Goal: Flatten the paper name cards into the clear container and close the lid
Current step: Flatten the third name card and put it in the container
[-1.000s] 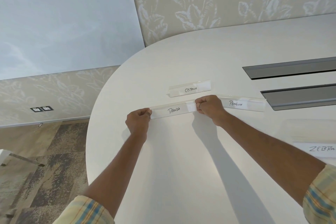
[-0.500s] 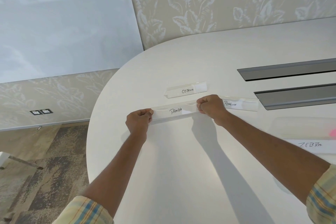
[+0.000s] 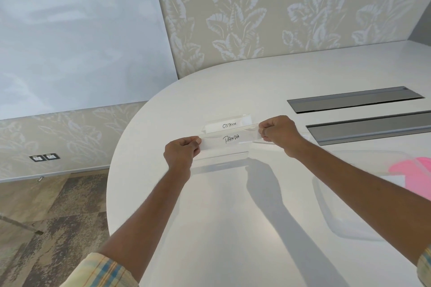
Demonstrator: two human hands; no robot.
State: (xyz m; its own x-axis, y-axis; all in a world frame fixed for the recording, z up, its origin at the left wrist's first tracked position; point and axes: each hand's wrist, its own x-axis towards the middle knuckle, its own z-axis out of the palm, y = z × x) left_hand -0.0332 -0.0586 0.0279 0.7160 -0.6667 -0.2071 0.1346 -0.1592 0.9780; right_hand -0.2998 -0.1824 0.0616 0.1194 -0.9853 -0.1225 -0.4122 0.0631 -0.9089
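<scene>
The name card marked PANDA point(image 3: 229, 140), white paper in a clear plastic stand, hangs a little above the white table point(image 3: 233, 228). My left hand point(image 3: 182, 152) grips its left end and my right hand point(image 3: 278, 133) grips its right end. Just behind it the OSTRICH card point(image 3: 229, 125) stands on the table. The clear container point(image 3: 363, 196) lies to the right, with pink paper point(image 3: 415, 172) and a white card in it. My right hand and arm hide the PENGUIN card.
Two grey slots, one point(image 3: 354, 101) behind the other point(image 3: 373, 128), are set into the table at the back right. The table's curved edge point(image 3: 112, 193) drops to patterned carpet point(image 3: 46, 216) on the left. A leaf-patterned wall stands behind.
Both hands have lifted the PANDA card off the table and tilted its face toward me. My right hand has slid outward to the card's right end, and the view has shifted left.
</scene>
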